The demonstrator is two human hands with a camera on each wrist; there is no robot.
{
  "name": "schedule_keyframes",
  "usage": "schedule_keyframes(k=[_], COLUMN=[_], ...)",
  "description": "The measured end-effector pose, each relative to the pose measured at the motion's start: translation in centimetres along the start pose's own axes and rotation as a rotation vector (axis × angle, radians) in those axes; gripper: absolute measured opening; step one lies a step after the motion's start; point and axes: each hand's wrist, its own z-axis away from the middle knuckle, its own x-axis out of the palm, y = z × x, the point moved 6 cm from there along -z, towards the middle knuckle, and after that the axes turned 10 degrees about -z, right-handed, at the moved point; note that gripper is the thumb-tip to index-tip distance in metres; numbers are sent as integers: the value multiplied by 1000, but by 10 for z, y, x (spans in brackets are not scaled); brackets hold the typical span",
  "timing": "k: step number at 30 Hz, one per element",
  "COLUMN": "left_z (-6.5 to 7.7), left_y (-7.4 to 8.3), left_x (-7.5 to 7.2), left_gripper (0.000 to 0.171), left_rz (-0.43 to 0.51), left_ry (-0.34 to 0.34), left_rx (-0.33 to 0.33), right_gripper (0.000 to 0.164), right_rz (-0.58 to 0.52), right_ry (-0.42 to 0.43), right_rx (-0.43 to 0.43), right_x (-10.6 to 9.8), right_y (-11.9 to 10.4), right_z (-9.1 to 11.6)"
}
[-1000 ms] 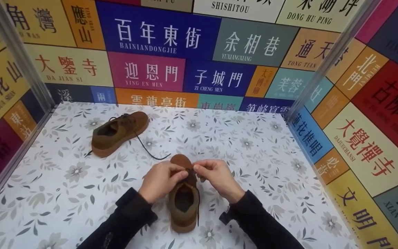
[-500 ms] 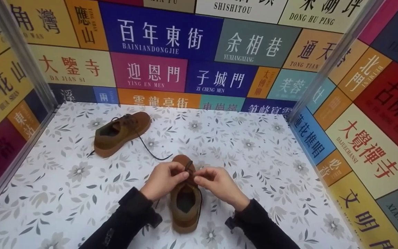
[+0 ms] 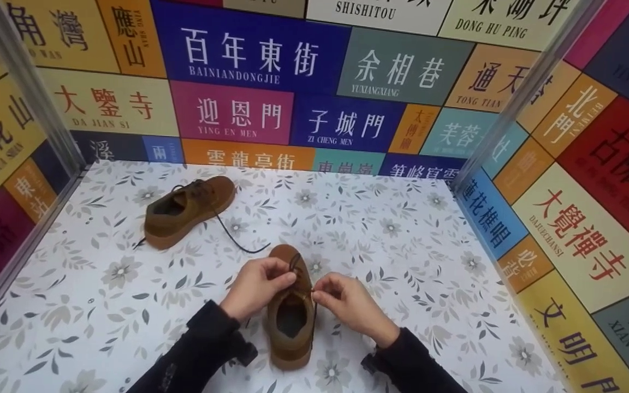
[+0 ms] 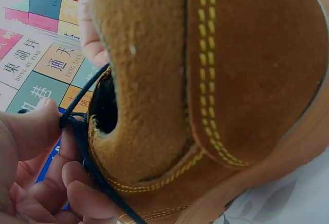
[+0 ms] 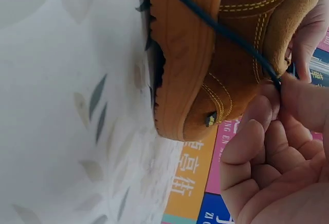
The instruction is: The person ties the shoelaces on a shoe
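A brown suede shoe [image 3: 292,357] with yellow stitching stands on the table between both hands, its toe pointing away. My left hand [image 3: 257,284] is at the left of the laced opening and pinches a dark shoelace [image 4: 77,100] between thumb and fingers. In the head view a lace loop rises over the toe beside those fingertips. My right hand [image 3: 355,305], at the shoe's right side, pinches the lace too. From its fingertips, a strand of dark lace [image 5: 221,29] runs back along the shoe's side in the right wrist view.
A second brown shoe [image 3: 189,213] lies farther back on the left, one loose lace [image 3: 232,237] trailing toward the near shoe. The table [image 3: 402,262] has a floral cover. Panels with printed signs [image 3: 249,54] stand behind and at both sides.
The right hand has moved from near the toe back toward the shoe's opening and slightly right, pinching lace. The left hand has stayed nearly in place while a lace loop came up beside it.
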Motion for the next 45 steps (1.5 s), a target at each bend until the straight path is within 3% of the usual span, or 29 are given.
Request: schedule_keyframes(k=[4, 6, 8, 14, 17, 20, 26, 29, 32, 36, 39, 45], left_z=[1, 1, 2, 2, 2, 3, 4, 5, 5, 5, 5, 6], left_y=[-1, -2, -2, -2, -2, -2, -3, -4, -6, -8, -8, -6], left_x=[1, 0, 1, 3, 4, 5, 5, 5, 5, 3, 1, 0], left_gripper=[11, 11, 10, 9, 10, 10, 10, 13, 15, 18, 20, 21], left_rz=[29, 39, 39, 27, 43, 75, 121, 140, 161, 166, 159, 152], left_ry=[3, 8, 12, 31, 43, 48, 58, 70, 78, 88, 89, 70], left_rx=[-10, -13, -19, -14, 5, 12, -20, -50, -74, -86, -84, -57], right_gripper=[17, 18, 18, 16, 18, 17, 7, 13, 18, 15, 16, 12], right_rz=[130, 108, -33, -706, -868, -908, -732, -576, -380, -167, -99, -51], right_ry=[-24, -22, -3, 49, 62, 101, 236, 276, 261, 179, 145, 190], right_rx=[-24, -10, 36, 169, 159, 145, 187, 161, 86, -20, -56, -60], right_x=[-5, -8, -11, 0, 11, 17, 20, 17, 15, 16, 18, 17], right_y=[-9, -12, -10, 2, 1, 0, -1, -3, -9, -19, -26, -28], right_z=[-3, -6, -9, -17, -19, -21, -23, -23, -22, -20, -19, -20])
